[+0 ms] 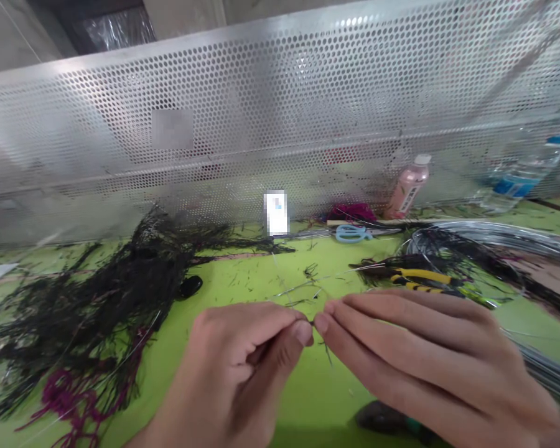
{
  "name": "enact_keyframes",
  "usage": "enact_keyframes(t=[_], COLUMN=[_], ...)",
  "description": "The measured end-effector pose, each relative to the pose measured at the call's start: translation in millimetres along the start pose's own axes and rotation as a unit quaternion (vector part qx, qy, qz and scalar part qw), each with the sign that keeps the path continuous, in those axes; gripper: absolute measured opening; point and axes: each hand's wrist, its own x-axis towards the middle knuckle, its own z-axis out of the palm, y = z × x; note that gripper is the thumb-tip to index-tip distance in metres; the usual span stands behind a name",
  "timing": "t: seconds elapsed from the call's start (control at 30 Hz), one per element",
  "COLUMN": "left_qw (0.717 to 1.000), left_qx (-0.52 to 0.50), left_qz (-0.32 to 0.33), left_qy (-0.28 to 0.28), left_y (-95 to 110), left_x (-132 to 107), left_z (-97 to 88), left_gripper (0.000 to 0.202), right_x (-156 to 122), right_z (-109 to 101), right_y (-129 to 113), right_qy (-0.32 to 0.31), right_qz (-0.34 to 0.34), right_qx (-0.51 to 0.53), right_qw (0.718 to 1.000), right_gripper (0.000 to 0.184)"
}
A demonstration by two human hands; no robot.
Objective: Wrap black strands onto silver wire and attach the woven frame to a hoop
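Right hand (415, 354), left hand (233, 354): both grips pinched together on dark strand (313, 323), mostly hidden.

Head-worn view, facing forward and down, close above the left hand (242, 361) and right hand (424, 354), across the bench (317, 398) toward a perforated metal panel (270, 118).

We take this for a workshop, a handcraft bench by its look: on the green work surface (236, 281) we see dark clippings (310, 270), a coil of silvery wire (499, 233), pliers (429, 275), scissors (351, 234) and heaped black fibres (107, 292), with a perforated metal screen (308, 112) behind 2 drink bottles (408, 186).
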Motion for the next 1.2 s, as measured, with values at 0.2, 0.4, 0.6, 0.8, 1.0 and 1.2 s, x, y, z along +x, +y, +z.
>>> enact_keyframes(t=[0.2,0.4,0.6,0.8,1.0,1.2], left_qw=[0.984,0.966,0.968,0.987,0.998,0.998], left_qx=[0.105,0.177,0.186,0.109,0.013,-0.032], left_qz=[0.136,0.187,0.167,0.083,0.03,-0.025], left_qy=[0.037,0.019,-0.023,-0.077,-0.062,-0.056], left_y=[-10,-12,-7,-5,-2,-6], left_x=[-2,-7,-10,-12,-5,-3], left_z=[6.7,8.0,7.3,8.0,4.1,6.6], left_gripper=[0.016,0.02,0.023,0.025,0.035,0.042], right_x=[12,9,16,13,2,-13], right_z=[-20,-26,-23,-25,-19,-14], right_y=[5,9,17,9,1,0], right_qy=[-0.145,-0.231,-0.317,-0.322,-0.215,-0.142], right_qz=[0.19,0.358,0.416,0.309,0.067,-0.013], right_qx=[0.174,0.27,0.418,0.276,0.1,0.035], right_qw=[0.955,0.863,0.743,0.851,0.969,0.989], right_gripper=[0.012,0.014,0.013,0.009,0.019,0.031])
